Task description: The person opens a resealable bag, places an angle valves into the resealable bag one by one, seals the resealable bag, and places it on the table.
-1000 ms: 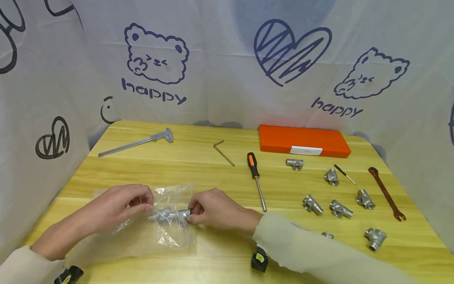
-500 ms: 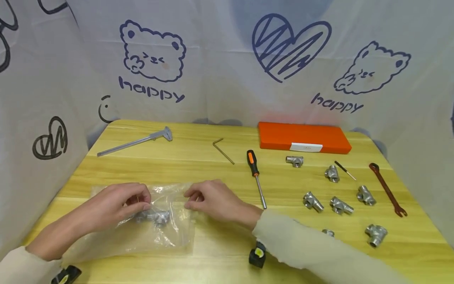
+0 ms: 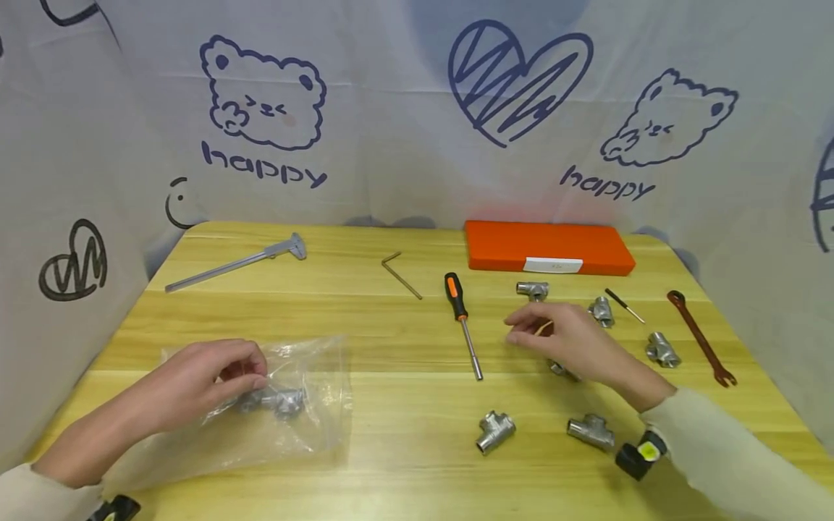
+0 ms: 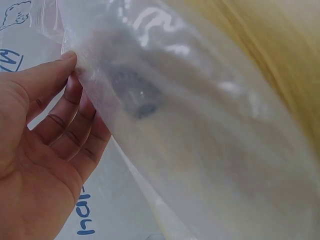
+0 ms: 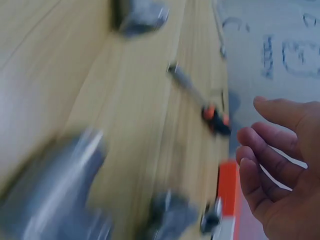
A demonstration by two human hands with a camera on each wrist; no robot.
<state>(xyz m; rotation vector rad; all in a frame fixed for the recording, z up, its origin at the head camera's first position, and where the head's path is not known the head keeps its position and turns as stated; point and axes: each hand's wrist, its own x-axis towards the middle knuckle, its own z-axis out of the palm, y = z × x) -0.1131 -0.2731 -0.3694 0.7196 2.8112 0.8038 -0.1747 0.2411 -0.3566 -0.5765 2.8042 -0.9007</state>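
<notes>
Backdrop: white cloth (image 3: 391,108) printed in dark blue with bear outlines, a scribbled heart and the word "happy" twice, upper left and upper right of the frame.

Tabletop (image 3: 391,463): pale yellow wood, visible grain.

Left hand (image 3: 202,380), lower left: fingers curled, pinching a clear, crinkled plastic bag (image 3: 306,427) with a grey metal pipe fitting (image 3: 276,400) inside it, the bag lying flat on the tabletop.

Right hand (image 3: 567,340), right of centre: fingers loosely bent, holding nothing, hovering among loose fittings. Fittings are T-shaped, dull silver metal; one (image 3: 494,430) lies below centre, another (image 3: 589,431) just right of it.

Orange case (image 3: 547,247), flat, rectangular, white label, writing unreadable.

Screwdriver (image 3: 461,322), black and orange handle, steel shaft.

Caliper (image 3: 237,262), grey metal, upper left.

Hex key (image 3: 399,273), L-shaped.

Wrench (image 3: 700,336), reddish brown, far right.
</notes>
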